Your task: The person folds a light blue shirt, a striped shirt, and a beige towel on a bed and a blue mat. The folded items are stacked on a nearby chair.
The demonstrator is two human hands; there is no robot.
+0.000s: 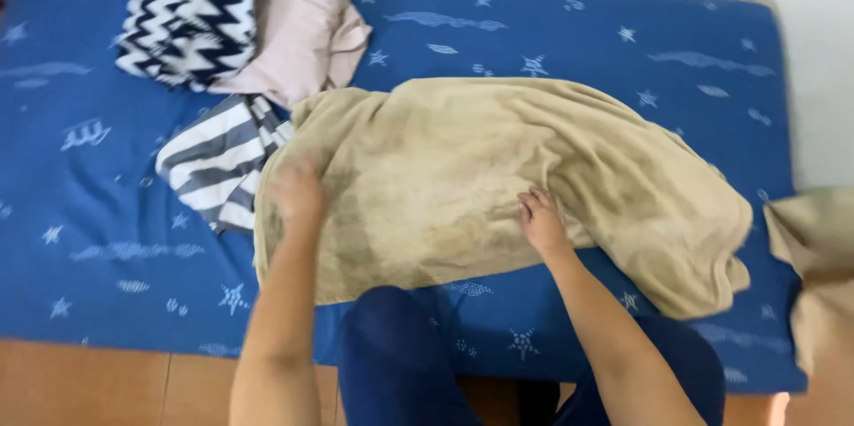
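Beige fleece blanket (498, 177) lies across the middle of the frame on a bed with a blue star-print sheet (89, 239). Looks partly folded: doubled over, long edge toward the bottom of the frame roughly even, but the right end is bunched and lumpy and the top edge rumpled, so by my read smoothing and further folds are left.

Left hand (295, 190), centre-left of the frame, is motion-blurred, resting on the blanket's left end; can't tell if it is flat or pinching. Right hand (541, 221), at centre, is open, palm down, fingers spread flat on the fabric near its lower edge. Both forearms reach up from the bottom edge, knees in dark blue trousers between them.

Upper left: zigzag navy-white cloth (191, 17) on a pale pink cloth (302, 30); a grey-white striped cloth (218, 164) touches the blanket's left end. Another beige cloth (814, 257) at right edge.
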